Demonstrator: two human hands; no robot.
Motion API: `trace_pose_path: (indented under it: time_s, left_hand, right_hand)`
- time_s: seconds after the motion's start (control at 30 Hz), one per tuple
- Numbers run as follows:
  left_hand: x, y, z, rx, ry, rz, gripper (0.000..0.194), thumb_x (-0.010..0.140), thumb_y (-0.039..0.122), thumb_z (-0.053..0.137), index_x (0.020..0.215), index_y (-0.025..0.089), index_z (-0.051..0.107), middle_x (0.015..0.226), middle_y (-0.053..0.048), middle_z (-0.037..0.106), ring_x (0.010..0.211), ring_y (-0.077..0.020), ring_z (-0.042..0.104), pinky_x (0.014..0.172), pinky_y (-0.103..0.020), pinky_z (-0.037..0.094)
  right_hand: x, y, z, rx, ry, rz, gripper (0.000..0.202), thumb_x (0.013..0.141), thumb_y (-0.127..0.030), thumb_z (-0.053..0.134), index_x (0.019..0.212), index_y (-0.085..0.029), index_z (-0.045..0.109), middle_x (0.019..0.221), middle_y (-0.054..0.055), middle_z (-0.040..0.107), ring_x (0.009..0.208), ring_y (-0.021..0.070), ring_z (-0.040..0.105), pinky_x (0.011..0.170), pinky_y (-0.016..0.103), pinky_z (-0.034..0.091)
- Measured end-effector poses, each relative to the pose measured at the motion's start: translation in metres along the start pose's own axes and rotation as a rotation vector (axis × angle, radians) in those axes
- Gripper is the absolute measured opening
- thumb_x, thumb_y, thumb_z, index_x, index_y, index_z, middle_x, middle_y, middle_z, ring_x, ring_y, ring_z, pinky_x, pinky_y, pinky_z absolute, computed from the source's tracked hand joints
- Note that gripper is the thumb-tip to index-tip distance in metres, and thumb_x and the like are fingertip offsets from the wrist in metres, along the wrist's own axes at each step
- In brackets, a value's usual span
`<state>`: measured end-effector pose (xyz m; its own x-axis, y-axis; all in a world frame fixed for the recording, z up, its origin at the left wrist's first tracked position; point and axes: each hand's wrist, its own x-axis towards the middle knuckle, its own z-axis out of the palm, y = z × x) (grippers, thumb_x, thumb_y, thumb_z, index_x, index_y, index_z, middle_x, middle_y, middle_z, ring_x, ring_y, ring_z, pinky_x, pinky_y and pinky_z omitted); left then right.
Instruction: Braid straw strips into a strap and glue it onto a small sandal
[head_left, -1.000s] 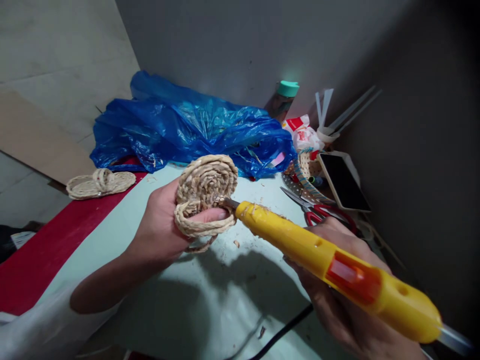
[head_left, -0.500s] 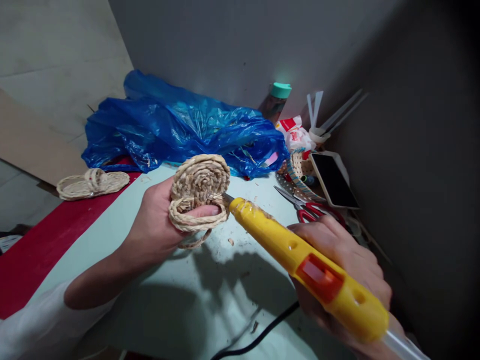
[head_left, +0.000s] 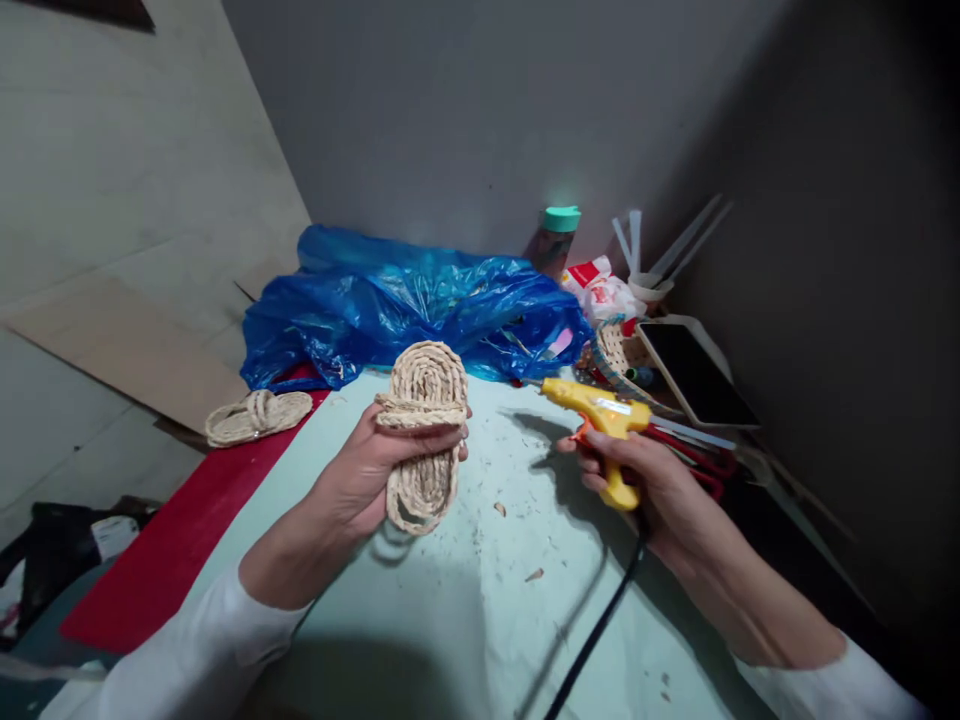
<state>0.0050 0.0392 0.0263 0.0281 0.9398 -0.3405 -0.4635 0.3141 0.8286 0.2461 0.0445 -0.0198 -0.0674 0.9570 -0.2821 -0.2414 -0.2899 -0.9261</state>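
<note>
Straw sandal (head_left: 422,432), pale braided oval, strapped

You will find no words, numbers or brand names clear enough to read anywhere here. The yellow glue gun (head_left: 600,415) in your right hand (head_left: 645,480) carries a small pale label on its side, but its print is too blurred to make out. Just behind the glue gun, near the wall, a red and white packet (head_left: 600,285) shows patches of printing that stay illegible, and the phone (head_left: 694,372) beside it has a dark, blank screen.
</note>
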Motion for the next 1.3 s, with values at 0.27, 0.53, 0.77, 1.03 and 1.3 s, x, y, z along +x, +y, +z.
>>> trace_pose_path:
  time_s: [0.27, 0.53, 0.77, 1.03, 1.3]
  left_hand:
    - [-0.007, -0.006, -0.004, 0.025, -0.185, 0.071, 0.034, 0.054, 0.007, 0.086, 0.086, 0.014, 0.076, 0.081, -0.005, 0.075, 0.063, -0.0150, 0.068, 0.061, -0.024, 0.059]
    - [-0.016, -0.013, -0.010, 0.256, -0.245, 0.228, 0.035, 0.060, 0.021, 0.087, 0.092, 0.019, 0.073, 0.086, -0.004, 0.075, 0.071, -0.0178, 0.069, 0.066, -0.027, 0.059]
    - [-0.019, -0.015, -0.009, 0.503, -0.228, 0.223, 0.031, 0.066, 0.025, 0.083, 0.093, 0.017, 0.071, 0.086, -0.006, 0.074, 0.070, -0.0211, 0.069, 0.063, -0.029, 0.058]
    - [-0.015, -0.017, -0.002, 0.716, -0.280, 0.287, 0.025, 0.066, 0.021, 0.079, 0.087, 0.013, 0.070, 0.083, -0.004, 0.075, 0.074, -0.0190, 0.067, 0.068, -0.024, 0.054]
    - [-0.015, -0.020, 0.000, 0.666, -0.268, 0.115, 0.041, 0.067, 0.016, 0.078, 0.107, 0.016, 0.069, 0.094, -0.004, 0.076, 0.084, -0.0215, 0.069, 0.070, -0.023, 0.054]
  right_hand:
    - [-0.012, 0.016, -0.012, -0.132, -0.058, 0.011, 0.020, 0.082, -0.030, 0.069, 0.086, -0.011, 0.066, 0.090, 0.010, 0.073, 0.060, 0.0102, 0.057, 0.057, 0.024, 0.046]
    - [-0.029, 0.015, -0.035, -0.661, -0.044, -0.057, 0.044, 0.086, -0.057, 0.057, 0.071, -0.015, 0.064, 0.071, 0.008, 0.066, 0.060, 0.0180, 0.059, 0.055, 0.031, 0.043]
    - [-0.054, 0.000, -0.029, -1.582, 0.187, -0.411, 0.046, 0.092, -0.051, 0.050, 0.057, -0.021, 0.055, 0.046, 0.004, 0.049, 0.039, 0.0163, 0.044, 0.046, 0.029, 0.019]
    - [-0.070, -0.025, 0.040, -0.942, -0.168, -1.085, 0.012, 0.092, -0.012, 0.059, 0.101, -0.017, 0.063, 0.082, 0.002, 0.064, 0.074, 0.0131, 0.055, 0.071, 0.026, 0.044]
    - [-0.061, -0.015, 0.041, -0.888, -0.270, -1.037, 0.011, 0.090, -0.007, 0.060, 0.098, -0.013, 0.066, 0.083, 0.003, 0.060, 0.077, 0.0129, 0.051, 0.068, 0.028, 0.044]
